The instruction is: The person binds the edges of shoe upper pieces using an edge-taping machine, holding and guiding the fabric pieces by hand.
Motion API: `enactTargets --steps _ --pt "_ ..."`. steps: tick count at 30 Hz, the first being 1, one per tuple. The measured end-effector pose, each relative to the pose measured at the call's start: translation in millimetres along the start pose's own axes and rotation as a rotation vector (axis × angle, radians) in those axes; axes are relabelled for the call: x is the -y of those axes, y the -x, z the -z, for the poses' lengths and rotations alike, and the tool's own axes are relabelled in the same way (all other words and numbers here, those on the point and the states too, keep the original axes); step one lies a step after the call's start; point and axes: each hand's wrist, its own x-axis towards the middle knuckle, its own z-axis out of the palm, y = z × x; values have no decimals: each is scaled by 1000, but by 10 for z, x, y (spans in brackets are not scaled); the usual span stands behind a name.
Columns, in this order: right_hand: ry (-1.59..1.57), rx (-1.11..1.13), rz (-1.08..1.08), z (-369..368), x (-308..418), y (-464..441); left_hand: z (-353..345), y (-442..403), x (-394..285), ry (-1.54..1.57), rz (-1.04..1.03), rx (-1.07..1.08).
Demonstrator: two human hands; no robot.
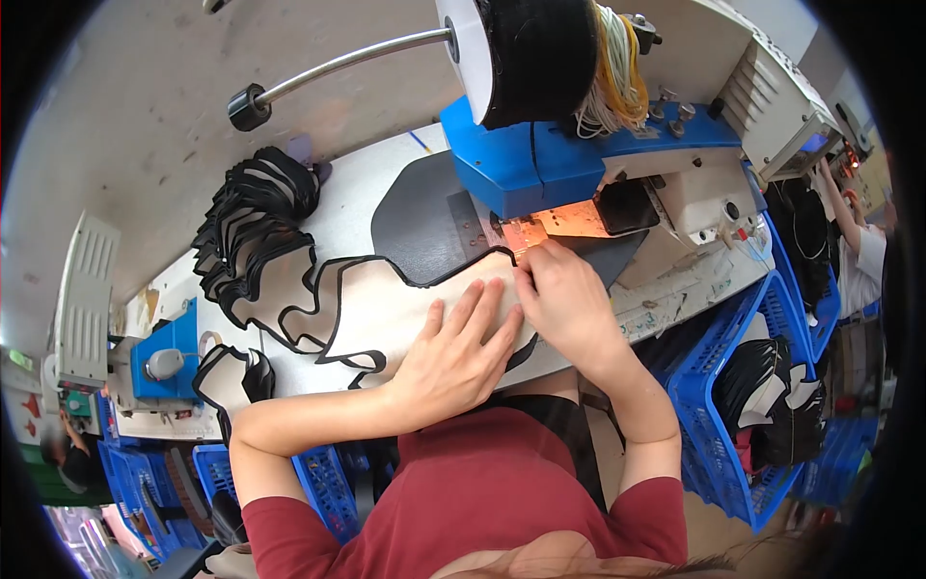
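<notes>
A cream fabric piece with black edging lies on the worktable, its upper right edge close to the lit needle area of a blue sewing machine. My left hand rests flat on the fabric with its fingers spread. Beside it, my right hand pinches the fabric's right edge, fingers pressed together, just below the lit metal plate. The fabric joins a chain of similar edged pieces running left to a stacked black-edged pile.
Another edged piece hangs at the table's left edge. A second blue machine stands farther left. Blue crates with black pieces stand at the right. A dark phone-like object lies by the machine. Other people are at both far sides.
</notes>
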Motion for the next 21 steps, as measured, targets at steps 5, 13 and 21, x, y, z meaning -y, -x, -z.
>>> enactTargets --steps 5,13,21 --pt "122 57 -80 -61 128 -16 -15 24 7 -13 -9 -17" --pt "3 17 -80 -72 15 8 134 -44 50 272 161 4" --pt "-258 -292 118 -95 22 189 170 -272 206 497 334 -83"
